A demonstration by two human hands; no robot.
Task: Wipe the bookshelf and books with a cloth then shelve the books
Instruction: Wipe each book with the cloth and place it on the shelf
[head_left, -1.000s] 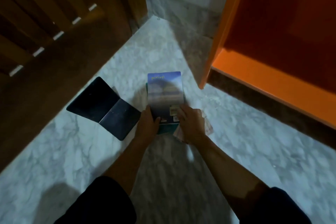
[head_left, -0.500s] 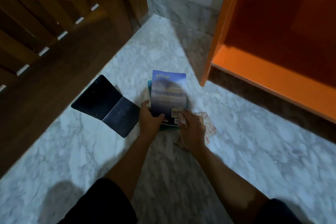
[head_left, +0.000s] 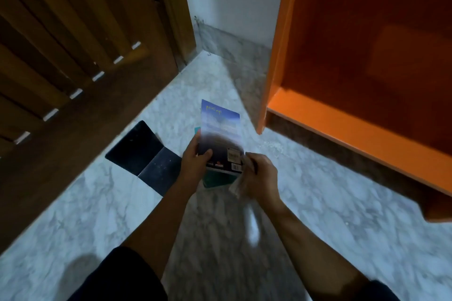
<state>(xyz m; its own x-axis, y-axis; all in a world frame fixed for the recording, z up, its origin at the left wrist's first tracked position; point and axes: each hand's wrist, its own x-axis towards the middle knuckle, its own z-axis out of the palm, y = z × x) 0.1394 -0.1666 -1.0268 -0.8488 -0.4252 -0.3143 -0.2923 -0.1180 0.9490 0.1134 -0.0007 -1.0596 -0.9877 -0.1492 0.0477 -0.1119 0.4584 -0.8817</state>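
Marble floor (head_left: 97, 215) runs between a slatted wooden door (head_left: 61, 56) on your left and the orange bookshelf (head_left: 342, 129) on your right. The part of the shelf in view carries no books.

Your left hand (head_left: 195, 164) grips the blue book (head_left: 220, 129) at its lower left edge, thumb across the cover, and holds it tilted up off the floor. Your right hand (head_left: 261, 173) is curled round a crumpled pale cloth (head_left: 236, 184) just beside the book's lower right corner. Blur hides whether the cloth touches the cover.

A teal book (head_left: 215, 179) lies on the floor under the blue one, mostly hidden. A dark book (head_left: 144, 154) lies open and flat on the floor just left of your left hand.

You look to be in the book-wiping stage, with the blue book in hand. The shelf seems emptied, but nothing shows whether it has been wiped. Nothing is shelved yet. At least these three books are left to clean and put away, and the teal and dark ones look untouched.
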